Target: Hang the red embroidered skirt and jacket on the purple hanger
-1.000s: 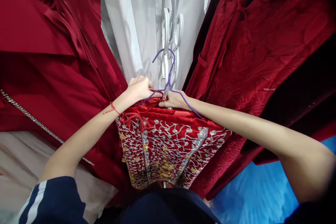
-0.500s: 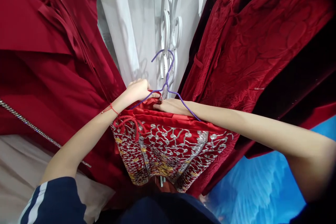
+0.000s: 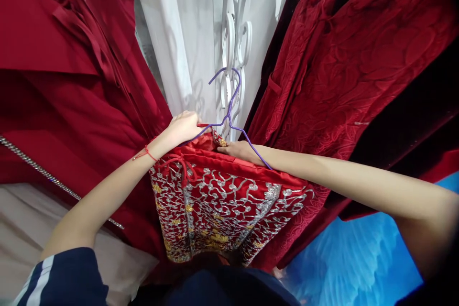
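Note:
A red embroidered skirt (image 3: 222,191) with silver and gold patterns hangs in front of me, a red tie bow (image 3: 184,169) at its waistband. The purple wire hanger (image 3: 229,114) rises out of the waist opening, its hook above. At the back left of the waistband, my left hand (image 3: 185,126) is closed on the red fabric. My right hand (image 3: 241,150) reaches through the waist opening, beneath the hanger's right arm, and touches the back of the waistband; its fingers are partly hidden.
Dark red garments (image 3: 107,95) hang on the left, one with a sparkling trim. Patterned red velvet garments (image 3: 351,71) hang on the right. White linked rings (image 3: 229,43) hang before a pale curtain (image 3: 172,33). A blue feather-patterned surface (image 3: 351,258) lies lower right.
My left hand has shifted slightly left and down with the skirt's back edge. My right hand has moved slightly right and down. More of the patterned back edge shows between my hands.

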Available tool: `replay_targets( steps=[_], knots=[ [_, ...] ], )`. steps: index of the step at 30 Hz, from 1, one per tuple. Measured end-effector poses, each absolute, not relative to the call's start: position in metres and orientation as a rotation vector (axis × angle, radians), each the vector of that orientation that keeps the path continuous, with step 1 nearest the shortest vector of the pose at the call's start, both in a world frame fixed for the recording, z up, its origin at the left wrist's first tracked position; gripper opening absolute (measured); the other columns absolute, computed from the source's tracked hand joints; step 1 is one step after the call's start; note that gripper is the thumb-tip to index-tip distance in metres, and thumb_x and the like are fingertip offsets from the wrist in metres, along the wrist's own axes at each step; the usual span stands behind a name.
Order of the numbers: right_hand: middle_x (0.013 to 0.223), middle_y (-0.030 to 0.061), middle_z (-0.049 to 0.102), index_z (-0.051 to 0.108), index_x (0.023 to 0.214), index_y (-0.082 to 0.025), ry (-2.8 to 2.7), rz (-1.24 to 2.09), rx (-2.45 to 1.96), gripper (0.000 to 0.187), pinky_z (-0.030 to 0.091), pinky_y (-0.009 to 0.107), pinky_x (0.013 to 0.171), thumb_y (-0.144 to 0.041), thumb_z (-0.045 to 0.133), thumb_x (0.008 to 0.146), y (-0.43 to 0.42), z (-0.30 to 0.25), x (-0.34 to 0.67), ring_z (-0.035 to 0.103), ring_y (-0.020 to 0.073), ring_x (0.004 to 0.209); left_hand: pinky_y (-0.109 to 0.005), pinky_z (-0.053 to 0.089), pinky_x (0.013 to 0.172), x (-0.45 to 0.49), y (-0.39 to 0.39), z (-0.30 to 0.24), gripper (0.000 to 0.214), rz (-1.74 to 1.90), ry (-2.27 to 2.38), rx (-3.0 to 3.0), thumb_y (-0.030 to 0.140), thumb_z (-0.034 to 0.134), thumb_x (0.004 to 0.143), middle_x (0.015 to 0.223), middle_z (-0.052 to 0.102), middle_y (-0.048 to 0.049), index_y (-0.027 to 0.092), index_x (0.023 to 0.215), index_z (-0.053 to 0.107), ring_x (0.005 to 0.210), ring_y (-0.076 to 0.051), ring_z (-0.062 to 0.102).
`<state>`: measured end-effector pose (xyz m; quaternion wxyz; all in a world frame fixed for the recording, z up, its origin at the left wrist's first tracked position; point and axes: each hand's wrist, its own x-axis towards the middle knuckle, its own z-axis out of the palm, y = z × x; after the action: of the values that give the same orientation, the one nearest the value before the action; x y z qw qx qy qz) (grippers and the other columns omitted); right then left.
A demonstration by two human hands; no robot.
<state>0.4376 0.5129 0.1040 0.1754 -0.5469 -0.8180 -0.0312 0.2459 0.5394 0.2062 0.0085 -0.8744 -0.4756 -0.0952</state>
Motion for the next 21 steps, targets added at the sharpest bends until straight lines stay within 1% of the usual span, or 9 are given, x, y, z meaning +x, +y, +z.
replay_targets(
  steps=[3,5,9,13,14,16,18,19,21],
  knots=[
    [0.081,0.0071,0.072,0.063,0.130,-0.027,-2.504,-0.244,-1.832,0.040,0.048,0.031,0.066,-0.017,0.046,0.095,0.512,0.105,0.443,0.068,0.0215,0.072,-0.033,0.047,0.072,0.245,0.537,0.205,0.052,-0.324,-1.469,-2.774,0.056,0.048,0.087,0.081,0.071,-0.0177,0.011,0.085,0.076,0.089,-0.029,0.069],
    [0.092,0.0110,0.073,0.053,0.143,-0.028,-2.527,-0.343,-1.988,0.050,0.048,0.033,0.068,-0.013,0.037,0.097,0.510,0.109,0.442,0.070,0.0241,0.079,-0.033,0.048,0.072,0.245,0.535,0.206,0.050,-0.355,-1.447,-2.775,0.054,0.048,0.088,0.081,0.072,-0.0178,0.012,0.084,0.076,0.089,-0.029,0.069],
    [0.109,0.0167,0.070,0.045,0.148,-0.023,-2.534,-0.346,-2.062,0.056,0.048,0.034,0.075,-0.008,0.027,0.098,0.505,0.118,0.432,0.069,0.0253,0.091,-0.035,0.050,0.076,0.242,0.533,0.207,0.051,-0.347,-1.457,-2.708,0.056,0.047,0.088,0.088,0.073,-0.0176,0.014,0.087,0.076,0.091,-0.030,0.070],
    [0.124,0.0216,0.061,0.036,0.152,-0.018,-2.503,-0.289,-2.067,0.051,0.048,0.032,0.075,-0.018,0.030,0.101,0.503,0.124,0.430,0.067,0.0241,0.091,-0.037,0.052,0.079,0.238,0.532,0.202,0.056,-0.342,-1.484,-2.591,0.056,0.040,0.092,0.098,0.074,-0.0186,0.012,0.095,0.076,0.092,-0.030,0.069],
    [0.129,0.0217,0.057,0.039,0.150,-0.017,-2.507,-0.248,-2.022,0.049,0.048,0.031,0.074,-0.023,0.034,0.101,0.502,0.125,0.433,0.066,0.0228,0.090,-0.038,0.052,0.079,0.238,0.532,0.201,0.057,-0.336,-1.493,-2.565,0.055,0.039,0.093,0.098,0.074,-0.0182,0.012,0.096,0.076,0.091,-0.029,0.069],
    [0.132,0.0189,0.054,0.054,0.137,-0.018,-2.535,-0.131,-1.911,0.042,0.048,0.028,0.075,-0.033,0.045,0.099,0.499,0.130,0.439,0.065,0.0203,0.091,-0.038,0.052,0.080,0.238,0.532,0.198,0.058,-0.320,-1.509,-2.534,0.056,0.038,0.094,0.098,0.074,-0.0174,0.013,0.097,0.077,0.091,-0.029,0.069],
    [0.121,0.0145,0.060,0.067,0.115,-0.018,-2.557,-0.016,-1.854,0.035,0.047,0.027,0.075,-0.041,0.049,0.096,0.494,0.135,0.444,0.064,0.0198,0.091,-0.039,0.052,0.081,0.238,0.533,0.197,0.058,-0.308,-1.525,-2.517,0.056,0.039,0.093,0.100,0.074,-0.0175,0.013,0.099,0.077,0.092,-0.030,0.069],
    [0.113,0.0126,0.064,0.071,0.105,-0.018,-2.540,0.027,-1.873,0.037,0.046,0.027,0.075,-0.046,0.047,0.097,0.492,0.138,0.445,0.064,0.0202,0.091,-0.040,0.052,0.082,0.238,0.533,0.196,0.057,-0.303,-1.532,-2.515,0.056,0.041,0.092,0.101,0.074,-0.0176,0.013,0.101,0.077,0.093,-0.031,0.069],
    [0.096,0.0114,0.069,0.073,0.092,-0.018,-2.445,0.015,-1.990,0.053,0.047,0.030,0.075,-0.059,0.039,0.097,0.486,0.143,0.444,0.066,0.0228,0.087,-0.040,0.052,0.083,0.238,0.535,0.194,0.055,-0.299,-1.547,-2.520,0.057,0.044,0.091,0.104,0.074,-0.0169,0.014,0.103,0.077,0.096,-0.031,0.068]
  ],
)
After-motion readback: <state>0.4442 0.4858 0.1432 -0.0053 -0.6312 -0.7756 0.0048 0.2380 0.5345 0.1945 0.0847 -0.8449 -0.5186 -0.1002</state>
